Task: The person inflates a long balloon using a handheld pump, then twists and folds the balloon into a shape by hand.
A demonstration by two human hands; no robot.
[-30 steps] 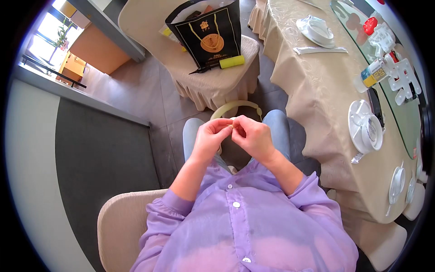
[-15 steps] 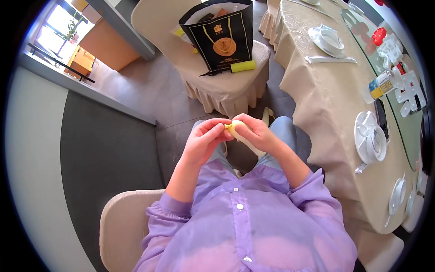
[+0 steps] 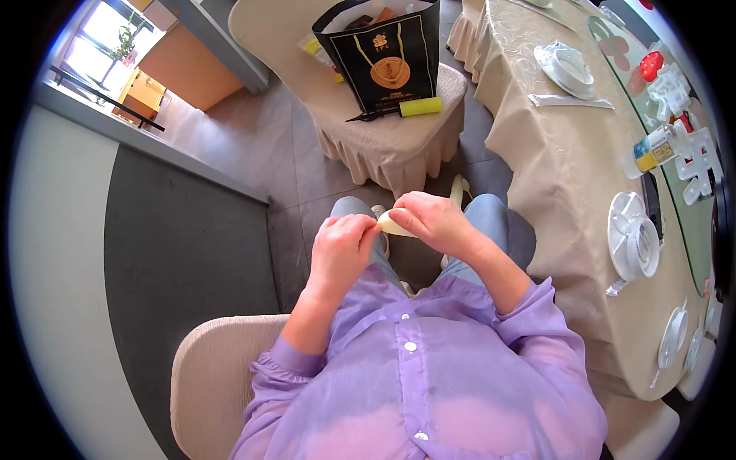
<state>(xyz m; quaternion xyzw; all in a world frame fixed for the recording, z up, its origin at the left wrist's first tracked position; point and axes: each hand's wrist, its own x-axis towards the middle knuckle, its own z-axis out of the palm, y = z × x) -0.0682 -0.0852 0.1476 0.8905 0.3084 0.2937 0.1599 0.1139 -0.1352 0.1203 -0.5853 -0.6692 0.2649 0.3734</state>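
Note:
A pale yellow balloon [image 3: 392, 225] is held between my two hands, above my knees. My left hand [image 3: 343, 244] is closed, with thumb and fingertips pinching the narrow end of the balloon. My right hand [image 3: 435, 221] wraps round the balloon's rounded part just beside it, thumb on top. The fingertips of both hands almost meet. The rest of the balloon is mostly hidden behind my right hand.
Ahead, a fabric-covered chair [image 3: 337, 115] holds a black gift bag [image 3: 383, 65] and a yellow-and-black hand pump [image 3: 420, 106]. To the right, a table with a beige cloth [image 3: 537, 153] carries wrapped tableware [image 3: 566, 69], a bottle [image 3: 652, 151] and a glass turntable [image 3: 682, 230].
My left hand has turned knuckles-up and moved slightly down, still pinching the balloon's end. My right hand has shifted slightly right and keeps its grip. The view has shifted a little.

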